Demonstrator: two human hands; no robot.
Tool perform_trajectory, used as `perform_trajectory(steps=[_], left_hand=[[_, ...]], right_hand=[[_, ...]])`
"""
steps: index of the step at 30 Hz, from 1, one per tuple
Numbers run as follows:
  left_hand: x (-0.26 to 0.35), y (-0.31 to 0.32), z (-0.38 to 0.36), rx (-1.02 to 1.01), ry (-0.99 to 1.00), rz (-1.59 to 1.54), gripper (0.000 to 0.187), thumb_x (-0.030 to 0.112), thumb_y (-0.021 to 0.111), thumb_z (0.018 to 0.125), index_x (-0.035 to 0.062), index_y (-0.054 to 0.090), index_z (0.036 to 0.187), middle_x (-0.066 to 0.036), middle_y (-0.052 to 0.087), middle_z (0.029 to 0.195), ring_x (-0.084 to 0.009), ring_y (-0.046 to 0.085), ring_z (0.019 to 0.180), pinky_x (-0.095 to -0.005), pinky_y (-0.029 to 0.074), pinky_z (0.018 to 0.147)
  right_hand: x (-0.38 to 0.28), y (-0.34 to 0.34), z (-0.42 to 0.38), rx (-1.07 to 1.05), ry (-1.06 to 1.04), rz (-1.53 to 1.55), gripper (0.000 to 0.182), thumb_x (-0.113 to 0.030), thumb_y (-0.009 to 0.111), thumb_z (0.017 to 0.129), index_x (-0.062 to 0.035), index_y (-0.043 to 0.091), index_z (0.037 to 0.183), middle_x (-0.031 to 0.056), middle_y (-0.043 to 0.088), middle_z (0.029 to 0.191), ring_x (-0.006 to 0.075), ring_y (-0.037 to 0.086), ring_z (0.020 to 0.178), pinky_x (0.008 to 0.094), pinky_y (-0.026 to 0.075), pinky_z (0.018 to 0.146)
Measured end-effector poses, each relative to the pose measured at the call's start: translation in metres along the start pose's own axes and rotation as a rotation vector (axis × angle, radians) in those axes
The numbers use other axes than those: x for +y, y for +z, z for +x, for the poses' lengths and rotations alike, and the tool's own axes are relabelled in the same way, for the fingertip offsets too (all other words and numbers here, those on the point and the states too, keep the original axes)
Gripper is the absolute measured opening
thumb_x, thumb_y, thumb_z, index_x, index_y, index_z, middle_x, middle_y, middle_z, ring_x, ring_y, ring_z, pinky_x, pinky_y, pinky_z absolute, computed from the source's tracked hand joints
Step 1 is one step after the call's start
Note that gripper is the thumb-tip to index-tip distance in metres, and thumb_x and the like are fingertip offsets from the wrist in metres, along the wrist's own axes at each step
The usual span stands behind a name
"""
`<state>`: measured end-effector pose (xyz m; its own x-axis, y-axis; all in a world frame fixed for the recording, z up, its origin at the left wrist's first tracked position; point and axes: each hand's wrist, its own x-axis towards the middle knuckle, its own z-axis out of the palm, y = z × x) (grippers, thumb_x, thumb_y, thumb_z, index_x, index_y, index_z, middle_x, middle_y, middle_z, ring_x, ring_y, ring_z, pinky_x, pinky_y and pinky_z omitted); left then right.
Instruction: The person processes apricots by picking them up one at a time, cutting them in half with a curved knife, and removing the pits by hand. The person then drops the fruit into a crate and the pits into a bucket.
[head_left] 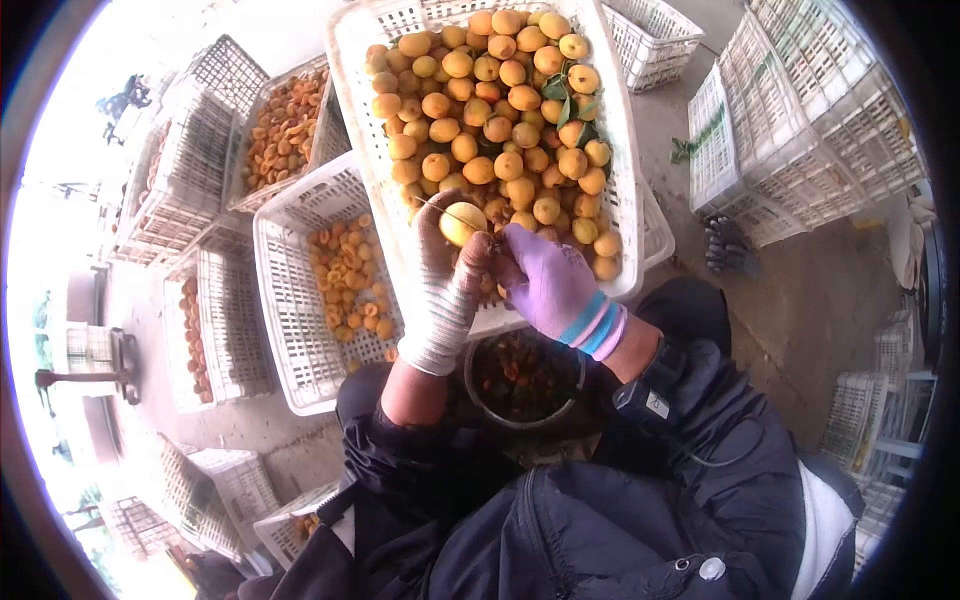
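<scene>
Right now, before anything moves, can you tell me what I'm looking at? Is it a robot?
No robot here: these are a person's hands in gloves. There is just one picture, from a camera on the person's head, looking down. The left hand, in a white glove, holds a yellow apricot. The right hand, in purple, is close beside it; I can't tell whether it holds anything. Behind them, a big white crate is full of apricots, with some green leaves.

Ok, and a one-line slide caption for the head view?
Gloved left hand holding a yellow fruit, right hand close beside it, over a white crate of orange fruit.
</scene>
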<state>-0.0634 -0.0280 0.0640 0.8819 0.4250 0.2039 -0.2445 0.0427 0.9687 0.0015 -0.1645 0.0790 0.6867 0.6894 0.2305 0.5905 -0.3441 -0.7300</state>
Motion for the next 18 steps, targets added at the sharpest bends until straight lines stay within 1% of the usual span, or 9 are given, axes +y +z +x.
perform_trajectory(steps=[4, 6, 7, 9, 10, 11, 13, 15, 18], left_hand=[[-0.001, 0.002, 0.000, 0.051, 0.065, 0.085, 0.062, 0.044, 0.064, 0.094, 0.0066, 0.042, 0.139, -0.007, 0.054, 0.116, -0.0162, 0.056, 0.098, -0.0303, 0.052, 0.082], [-0.015, -0.004, 0.000, 0.203, -0.123, -0.196, 0.065, 0.053, 0.052, 0.098, 0.0012, 0.041, 0.136, -0.011, 0.054, 0.114, -0.0190, 0.052, 0.106, -0.0333, 0.043, 0.096], [-0.023, -0.007, 0.002, 0.200, -0.126, -0.195, 0.065, 0.053, 0.052, 0.098, 0.0012, 0.041, 0.136, -0.011, 0.054, 0.114, -0.0190, 0.052, 0.106, -0.0333, 0.043, 0.096], [-0.029, -0.009, 0.008, 0.320, -0.246, -0.488, 0.064, 0.057, 0.042, 0.100, 0.0006, 0.046, 0.129, -0.011, 0.057, 0.111, -0.0197, 0.056, 0.102, -0.0344, 0.046, 0.093], [-0.022, -0.014, 0.003, 0.102, -0.210, -0.522, 0.061, 0.055, 0.045, 0.100, 0.0003, 0.048, 0.125, -0.012, 0.058, 0.113, -0.0201, 0.058, 0.100, -0.0353, 0.049, 0.089], [-0.021, -0.010, 0.004, 0.105, -0.208, -0.524, 0.061, 0.055, 0.045, 0.100, 0.0003, 0.048, 0.125, -0.012, 0.058, 0.113, -0.0201, 0.058, 0.100, -0.0353, 0.049, 0.089], [-0.022, -0.001, 0.005, 0.283, -0.214, -0.339, 0.072, 0.070, 0.050, 0.090, 0.0050, 0.054, 0.119, -0.010, 0.067, 0.097, -0.0235, 0.064, 0.090, -0.0341, 0.053, 0.076], [-0.020, -0.004, 0.004, 0.236, -0.178, -0.267, 0.071, 0.069, 0.049, 0.091, 0.0039, 0.053, 0.120, -0.012, 0.067, 0.101, -0.0278, 0.065, 0.096, -0.0389, 0.053, 0.082], [-0.018, -0.011, 0.008, 0.170, -0.174, -0.763, 0.067, 0.063, 0.049, 0.093, 0.0012, 0.055, 0.118, -0.016, 0.066, 0.097, -0.0365, 0.064, 0.100, -0.0490, 0.047, 0.097]], right_hand=[[-0.003, 0.000, 0.000, -0.005, -0.020, -0.051, 0.022, -0.019, 0.066, 0.088, -0.0066, 0.052, 0.099, 0.0166, 0.066, 0.089, 0.0388, 0.065, 0.082, 0.0464, 0.052, 0.066], [-0.001, 0.004, -0.001, 0.006, -0.064, -0.043, 0.023, -0.019, 0.066, 0.088, -0.0067, 0.052, 0.100, 0.0164, 0.066, 0.091, 0.0384, 0.066, 0.082, 0.0460, 0.053, 0.066], [0.000, 0.008, -0.002, -0.002, -0.061, -0.064, 0.023, -0.019, 0.066, 0.087, -0.0067, 0.052, 0.100, 0.0162, 0.066, 0.091, 0.0379, 0.066, 0.083, 0.0456, 0.053, 0.067], [0.001, 0.011, -0.005, -0.009, -0.053, -0.089, 0.023, -0.019, 0.066, 0.087, -0.0067, 0.052, 0.100, 0.0160, 0.066, 0.092, 0.0374, 0.066, 0.084, 0.0451, 0.054, 0.068], [0.001, 0.012, -0.005, 0.018, -0.061, -0.107, 0.023, -0.018, 0.066, 0.087, -0.0066, 0.052, 0.100, 0.0161, 0.066, 0.092, 0.0372, 0.066, 0.085, 0.0452, 0.054, 0.068], [0.001, 0.013, -0.004, 0.043, -0.071, -0.125, 0.023, -0.018, 0.066, 0.086, -0.0066, 0.052, 0.100, 0.0162, 0.066, 0.093, 0.0371, 0.066, 0.085, 0.0452, 0.054, 0.068], [-0.001, 0.012, -0.003, 0.015, -0.046, -0.115, 0.023, -0.018, 0.066, 0.086, -0.0064, 0.052, 0.100, 0.0163, 0.066, 0.093, 0.0370, 0.066, 0.086, 0.0454, 0.054, 0.068], [0.000, 0.012, -0.003, -0.008, -0.015, -0.105, 0.023, -0.017, 0.066, 0.086, -0.0062, 0.052, 0.100, 0.0164, 0.066, 0.093, 0.0368, 0.066, 0.086, 0.0456, 0.054, 0.068], [0.007, 0.018, -0.006, 0.028, -0.063, -0.155, 0.022, -0.017, 0.067, 0.086, -0.0055, 0.053, 0.099, 0.0159, 0.066, 0.090, 0.0372, 0.066, 0.085, 0.0462, 0.053, 0.067]])
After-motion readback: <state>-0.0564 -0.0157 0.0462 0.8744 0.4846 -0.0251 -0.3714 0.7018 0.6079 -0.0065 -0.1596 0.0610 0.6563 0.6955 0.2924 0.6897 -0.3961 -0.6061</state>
